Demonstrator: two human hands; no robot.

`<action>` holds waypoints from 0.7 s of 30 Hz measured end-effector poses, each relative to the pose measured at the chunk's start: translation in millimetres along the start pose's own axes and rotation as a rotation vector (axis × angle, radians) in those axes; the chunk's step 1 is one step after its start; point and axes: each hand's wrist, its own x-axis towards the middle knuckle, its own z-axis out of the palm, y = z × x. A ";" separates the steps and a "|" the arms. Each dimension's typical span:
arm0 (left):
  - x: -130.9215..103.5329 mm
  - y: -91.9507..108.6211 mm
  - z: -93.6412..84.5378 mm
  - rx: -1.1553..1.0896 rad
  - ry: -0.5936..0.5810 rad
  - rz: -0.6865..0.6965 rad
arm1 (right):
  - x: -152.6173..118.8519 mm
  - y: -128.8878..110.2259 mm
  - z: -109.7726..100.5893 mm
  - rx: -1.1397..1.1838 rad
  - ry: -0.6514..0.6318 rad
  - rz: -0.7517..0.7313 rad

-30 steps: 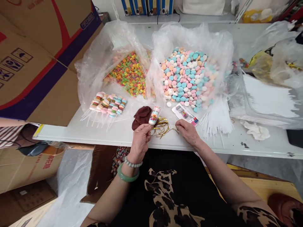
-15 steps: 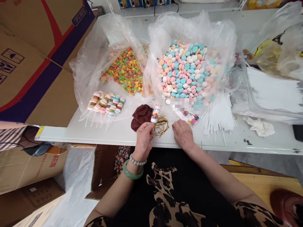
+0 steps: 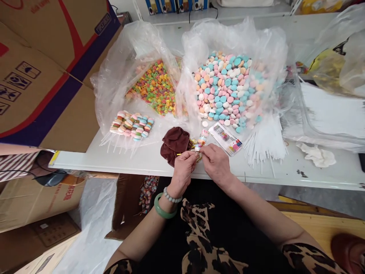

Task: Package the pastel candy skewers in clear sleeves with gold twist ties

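Note:
My left hand (image 3: 184, 167) is closed in a pinch on the lower end of a candy lollipop (image 3: 203, 137), pastel candies stacked in a clear wrapper. Against that same end press the pinched fingertips of my right hand (image 3: 217, 164); whatever is between them is too small to make out. Behind my left fingers lie gold twist ties (image 3: 193, 142), partly covered. A crumpled brown cloth (image 3: 174, 141) sits just left of them. Beyond my right hand is a flat printed packet (image 3: 225, 137).
Clear bags hold pastel candies (image 3: 221, 91) and fruit-coloured ring candies (image 3: 159, 85). Candy skewers (image 3: 132, 125) lie at left, beside a large cardboard box (image 3: 80, 118). White sticks (image 3: 264, 142) and a crumpled tissue (image 3: 316, 154) are at right, near the table's front edge (image 3: 285, 182).
My left hand has lowered the wrapped lollipop and shifted right. My right hand has come off the table, and its fingers now meet the left ones at the wrapper's lower end.

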 end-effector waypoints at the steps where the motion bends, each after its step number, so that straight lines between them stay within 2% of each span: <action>1: 0.0 -0.9 -0.3 -0.011 -0.014 0.000 | -0.5 -2.5 -0.1 -0.113 0.009 -0.042; 4: 0.7 -4.2 -1.7 -0.046 -0.035 -0.014 | -2.8 -6.3 -0.6 -0.295 0.004 -0.160; 7: 1.4 -6.4 -2.5 -0.073 -0.045 -0.022 | -4.8 -5.2 0.6 -0.185 -0.004 -0.149; 10: 1.0 -4.7 -2.2 -0.106 -0.032 -0.007 | -4.7 -3.3 3.8 0.183 -0.008 0.009; 14: 0.0 0.4 -1.7 -0.141 -0.001 -0.016 | -2.2 -3.4 9.6 0.756 -0.020 0.404; 16: -0.1 1.2 -2.0 -0.150 0.000 -0.024 | -1.3 -3.5 11.6 0.943 -0.030 0.539; 18: 0.0 0.2 -2.5 -0.144 -0.013 -0.022 | -1.4 -3.2 12.3 1.013 -0.038 0.568; 21: -0.2 -2.9 -2.6 -0.112 -0.019 -0.001 | -3.7 -3.2 11.0 0.826 -0.009 0.452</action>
